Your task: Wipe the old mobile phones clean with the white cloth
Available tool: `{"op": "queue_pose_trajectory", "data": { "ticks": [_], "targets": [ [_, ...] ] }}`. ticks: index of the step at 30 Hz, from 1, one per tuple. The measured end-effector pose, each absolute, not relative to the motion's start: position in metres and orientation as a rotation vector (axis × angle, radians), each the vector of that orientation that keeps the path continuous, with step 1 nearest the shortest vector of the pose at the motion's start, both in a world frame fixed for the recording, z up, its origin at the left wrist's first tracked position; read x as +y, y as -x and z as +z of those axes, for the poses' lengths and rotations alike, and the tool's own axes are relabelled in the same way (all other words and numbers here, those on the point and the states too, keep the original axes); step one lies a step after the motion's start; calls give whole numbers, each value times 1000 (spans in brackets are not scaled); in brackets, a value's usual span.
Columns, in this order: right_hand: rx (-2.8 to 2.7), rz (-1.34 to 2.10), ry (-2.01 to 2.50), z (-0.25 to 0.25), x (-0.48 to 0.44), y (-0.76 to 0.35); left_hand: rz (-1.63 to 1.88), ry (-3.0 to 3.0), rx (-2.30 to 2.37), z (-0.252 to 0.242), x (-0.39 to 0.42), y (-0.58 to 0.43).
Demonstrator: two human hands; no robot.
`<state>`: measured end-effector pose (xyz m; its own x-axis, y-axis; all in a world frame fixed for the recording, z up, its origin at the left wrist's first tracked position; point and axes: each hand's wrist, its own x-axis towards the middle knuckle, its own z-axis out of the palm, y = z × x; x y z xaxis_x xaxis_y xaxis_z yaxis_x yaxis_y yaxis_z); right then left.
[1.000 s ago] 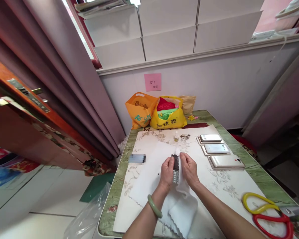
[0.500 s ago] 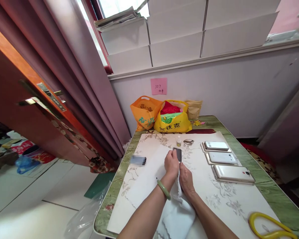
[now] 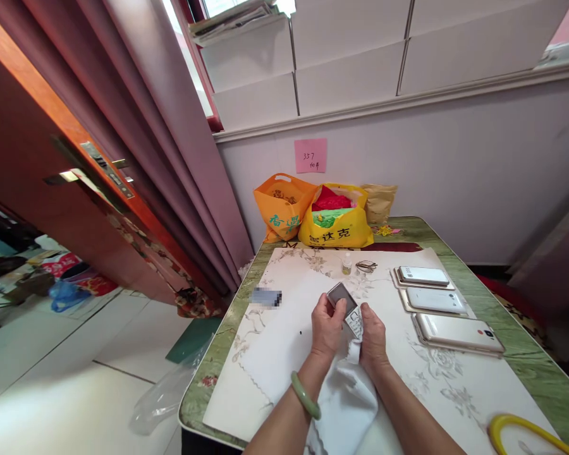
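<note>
A white sheet [image 3: 379, 294] lies on the green table [image 3: 215, 357]. An orange bag [image 3: 284, 208] and yellow bag [image 3: 336, 236] sit at the table's back edge.

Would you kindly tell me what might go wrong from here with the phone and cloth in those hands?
The left thumb lies across the face of the keypad phone, close to the keys, so the left hand might press one by accident.

The phone is held above the table, with white cloth at the right hand; it could slip and drop.

The small bottle stands just beyond the hands, beside the glasses; a stray knock might tip it.
</note>
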<state>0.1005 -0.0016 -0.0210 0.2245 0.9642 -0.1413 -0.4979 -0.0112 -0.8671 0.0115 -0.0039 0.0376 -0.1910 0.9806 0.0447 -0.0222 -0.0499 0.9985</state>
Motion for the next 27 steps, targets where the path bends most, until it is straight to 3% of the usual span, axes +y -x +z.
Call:
{"op": "queue_pose_trajectory", "data": {
  "ticks": [7,14,19,27],
  "targets": [
    [-1064,1411,979,-25,-3,-107,673,-1204,1253,59,-23,70],
    [-1242,1361,998,-24,-5,-110,181,-1354,1045,89,-6,81],
    [-1291,1251,1069,-16,-2,-112,276,-1365,1059,81,1,69],
    [-1013,1499,990,-7,-1,-111,826,-1110,1191,41,-8,45]
  ]
}}
